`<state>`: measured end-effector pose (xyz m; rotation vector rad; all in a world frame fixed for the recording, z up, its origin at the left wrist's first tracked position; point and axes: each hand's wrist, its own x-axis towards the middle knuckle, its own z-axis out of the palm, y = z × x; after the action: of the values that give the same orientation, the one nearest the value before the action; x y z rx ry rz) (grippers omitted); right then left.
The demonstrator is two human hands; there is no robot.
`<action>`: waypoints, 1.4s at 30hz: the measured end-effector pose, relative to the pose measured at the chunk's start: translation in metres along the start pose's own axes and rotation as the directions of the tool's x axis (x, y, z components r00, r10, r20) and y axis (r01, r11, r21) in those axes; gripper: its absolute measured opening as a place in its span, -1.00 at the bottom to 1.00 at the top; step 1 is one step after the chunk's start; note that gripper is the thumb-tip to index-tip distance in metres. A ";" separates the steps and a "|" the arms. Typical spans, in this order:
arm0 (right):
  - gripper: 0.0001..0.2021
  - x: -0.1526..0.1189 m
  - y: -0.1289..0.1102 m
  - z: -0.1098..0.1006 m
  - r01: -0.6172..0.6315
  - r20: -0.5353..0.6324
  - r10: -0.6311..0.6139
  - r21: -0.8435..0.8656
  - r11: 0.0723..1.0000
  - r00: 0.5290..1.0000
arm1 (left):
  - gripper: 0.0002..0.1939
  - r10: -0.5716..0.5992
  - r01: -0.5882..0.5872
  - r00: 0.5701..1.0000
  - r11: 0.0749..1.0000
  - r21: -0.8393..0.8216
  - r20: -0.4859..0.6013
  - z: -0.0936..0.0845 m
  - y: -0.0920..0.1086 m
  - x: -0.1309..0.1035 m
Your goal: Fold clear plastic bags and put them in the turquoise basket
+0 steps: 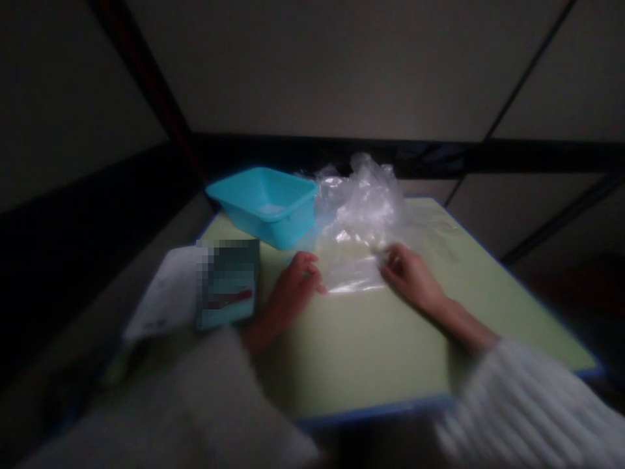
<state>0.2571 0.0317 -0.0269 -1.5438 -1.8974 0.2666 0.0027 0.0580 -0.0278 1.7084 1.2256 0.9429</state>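
A crumpled clear plastic bag [364, 208] lies on the table, its flatter edge toward me and its bunched part rising at the back. My right hand [410, 273] is at the bag's near right edge, with the thumb and fingers closed on the thin plastic. Beside the near left corner of the bag is my left hand [300, 280], its fingers bent and apart. The fingertips come close to the plastic; whether they touch it is blurred.
A turquoise plastic basin [288, 225] stands at the back left of the yellow-green table [371, 365], which has a blue edge. Left of my left hand lie a dark green book-like item [234, 270], partly pixelated, and a white sheet or bag [168, 290]. A wall rises behind.
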 end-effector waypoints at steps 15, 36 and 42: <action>-0.64 0.004 0.010 -0.001 0.241 0.059 -0.238 -0.066 0.968 0.970 | -0.87 0.101 -0.094 0.983 0.994 0.052 -0.151 -0.004 0.013 -0.005; -0.84 -0.008 -0.006 -0.003 0.022 0.242 -0.125 0.388 0.921 0.962 | -0.39 0.474 -0.788 0.581 0.532 0.311 0.662 0.002 0.029 -0.044; -0.79 -0.008 -0.009 -0.005 0.104 0.235 -0.178 0.296 0.949 0.956 | -0.32 0.364 -0.776 0.574 0.527 0.346 0.733 0.000 0.024 -0.042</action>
<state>0.2536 0.0202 -0.0214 -1.2224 -2.0547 0.6727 0.0005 0.0128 -0.0102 2.8509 0.4861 0.2256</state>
